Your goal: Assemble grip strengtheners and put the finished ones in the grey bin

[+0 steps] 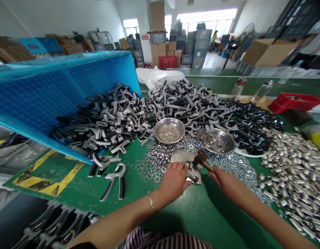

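A metal plate (179,156) lies on the green table. On it my left hand (174,178) holds down a grey and black handle part (192,176), fingers wrapped round it. My right hand (219,177) is closed on the wooden handle of a hammer (200,159), whose dark head is over the plate beside the part. Behind the plate stand two metal bowls, one with small brass-coloured pieces (169,133), the other with small pins (213,142). Joined grippers with springs, such as this hand grip (114,181), lie to the left.
A tipped blue crate (134,74) spills a large heap of grey and black handles (126,114). Rings and washers (237,169) surround the plate. Silver cylinders (294,173), black parts (255,121) and a red tray (292,103) are on the right. Finished-looking grips (56,224) fill the lower left.
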`<state>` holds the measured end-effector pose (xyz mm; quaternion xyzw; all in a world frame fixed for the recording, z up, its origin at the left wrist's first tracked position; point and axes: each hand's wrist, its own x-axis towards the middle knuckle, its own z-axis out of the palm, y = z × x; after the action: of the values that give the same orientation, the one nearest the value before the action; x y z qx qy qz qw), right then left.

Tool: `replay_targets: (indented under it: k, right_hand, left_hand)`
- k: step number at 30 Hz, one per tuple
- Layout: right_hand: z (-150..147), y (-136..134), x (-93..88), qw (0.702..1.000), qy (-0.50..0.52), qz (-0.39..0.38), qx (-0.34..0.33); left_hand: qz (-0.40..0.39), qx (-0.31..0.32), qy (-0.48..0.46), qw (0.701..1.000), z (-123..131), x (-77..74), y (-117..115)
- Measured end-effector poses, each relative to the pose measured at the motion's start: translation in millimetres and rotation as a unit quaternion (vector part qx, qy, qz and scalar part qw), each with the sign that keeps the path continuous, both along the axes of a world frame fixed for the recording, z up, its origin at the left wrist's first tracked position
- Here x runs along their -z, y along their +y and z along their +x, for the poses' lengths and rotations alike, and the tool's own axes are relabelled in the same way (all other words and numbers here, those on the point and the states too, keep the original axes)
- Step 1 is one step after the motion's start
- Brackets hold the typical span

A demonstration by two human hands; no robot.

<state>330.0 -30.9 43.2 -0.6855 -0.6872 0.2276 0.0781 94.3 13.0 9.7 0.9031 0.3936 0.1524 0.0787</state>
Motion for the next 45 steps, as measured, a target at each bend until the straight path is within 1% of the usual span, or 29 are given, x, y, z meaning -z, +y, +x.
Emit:
replay_targets:
  k: [3,5,8,10,12,13,15,16,17,18,19,20,21,22,23,24,25,26,29,31,34,36,37,38,39,41,42,43,45]
  right_hand:
    - [-9.8,-3.3,-13.4,0.999,0.036,0.032,0.001]
    - [-18.7,-4.3,-18.2,0.999,0.026,0.041,-0.008]
    - [-23.5,-4.0,-15.4,1.0,0.0,0.008,-0.025]
    - [-17.8,-7.5,-11.8,0.997,0.066,-0.025,-0.02]
    - [-6.2,-18.7,-9.0,0.979,0.189,-0.068,0.035]
    - [1.7,-27.4,-7.3,0.961,0.246,-0.096,0.085]
    - [22.7,-47.7,-1.0,0.916,0.319,-0.143,0.195]
    - [35.8,-56.9,3.8,0.902,0.325,-0.154,0.238]
    - [50.0,-64.0,9.3,0.9,0.309,-0.158,0.262]
    - [64.2,-67.9,14.9,0.912,0.271,-0.155,0.267]
    - [76.9,-68.1,19.8,0.934,0.207,-0.13,0.26]
    - [86.6,-64.4,23.3,0.96,0.131,-0.082,0.232]
    - [92.0,-57.0,25.3,0.981,0.057,-0.016,0.187]
    - [91.8,-46.3,25.7,0.989,-0.008,0.052,0.136]
    - [86.0,-33.0,24.9,0.99,-0.055,0.102,0.082]
    - [75.0,-18.0,23.8,0.988,-0.081,0.121,0.042]
    - [59.9,-2.2,22.8,0.989,-0.099,0.103,0.023]
    - [42.7,13.2,22.7,0.99,-0.125,0.059,0.017]
    - [-3.4,49.3,27.9,0.985,-0.164,0.027,0.055]
    - [-17.1,60.4,31.9,0.982,-0.175,0.022,0.071]
    - [-15.3,60.0,27.8,0.982,-0.178,0.02,0.06]
    - [-13.1,55.1,18.3,0.99,-0.117,0.047,0.062]
    - [-15.1,53.1,13.1,0.995,-0.042,0.061,0.071]
    - [-19.6,51.9,8.6,0.992,0.061,0.073,0.086]
    - [-26.5,51.7,5.7,0.974,0.181,0.081,0.107]
    - [-44.9,54.2,5.9,0.909,0.383,0.083,0.141]
    - [-54.6,56.4,9.2,0.881,0.441,0.083,0.151]
    - [-63.3,59.0,14.1,0.863,0.472,0.085,0.157]
    - [-76.0,64.1,26.4,0.857,0.484,0.084,0.157]
  left_hand:
    - [-0.053,-0.084,-0.049,0.994,4.2,7.5,-9.8]
    - [-0.082,-0.12,-0.078,0.986,7.7,13.1,-10.4]
    - [-0.106,-0.138,-0.097,0.98,10.3,18.2,-9.7]
    - [-0.112,-0.133,-0.097,0.98,10.1,17.2,-9.1]
    - [-0.114,-0.118,-0.098,0.982,8.6,12.5,-6.2]
    - [-0.121,-0.11,-0.105,0.981,7.4,9.2,-3.1]
    - [-0.182,-0.106,-0.148,0.966,4.1,2.1,6.5]
    - [-0.235,-0.112,-0.18,0.948,1.8,-0.9,12.6]
    - [-0.287,-0.122,-0.215,0.926,-0.8,-3.3,19.0]
    - [-0.319,-0.133,-0.243,0.906,-3.6,-4.8,25.3]
    - [-0.32,-0.143,-0.26,0.9,-6.6,-5.4,31.0]
    - [-0.292,-0.147,-0.262,0.908,-9.6,-4.9,35.7]
    - [-0.244,-0.144,-0.251,0.926,-12.5,-3.5,39.3]
    - [-0.194,-0.13,-0.23,0.945,-15.1,-1.5,41.6]
    - [-0.155,-0.11,-0.206,0.96,-17.3,0.8,42.9]
    - [-0.133,-0.089,-0.183,0.97,-19.2,3.2,43.3]
    - [-0.123,-0.07,-0.165,0.976,-20.6,5.3,43.1]
    - [-0.117,-0.057,-0.15,0.98,-21.7,6.9,42.7]
    - [-0.102,-0.053,-0.12,0.986,-24.0,8.5,40.7]
    - [-0.102,-0.058,-0.104,0.988,-25.5,8.3,39.4]
    - [-0.117,-0.062,-0.108,0.985,-27.4,9.7,37.5]
    - [-0.141,-0.068,-0.127,0.98,-28.0,11.5,36.8]
    - [-0.154,-0.073,-0.136,0.976,-28.0,12.4,36.8]
    - [-0.165,-0.076,-0.144,0.973,-28.1,13.0,37.0]
    - [-0.173,-0.08,-0.15,0.97,-28.1,13.5,37.5]
    - [-0.183,-0.084,-0.159,0.966,-28.3,14.1,38.8]
    - [-0.187,-0.085,-0.161,0.965,-28.5,14.2,39.5]
    - [-0.19,-0.085,-0.162,0.965,-28.7,14.3,40.3]
    - [-0.197,-0.085,-0.158,0.964,-29.2,14.5,41.7]
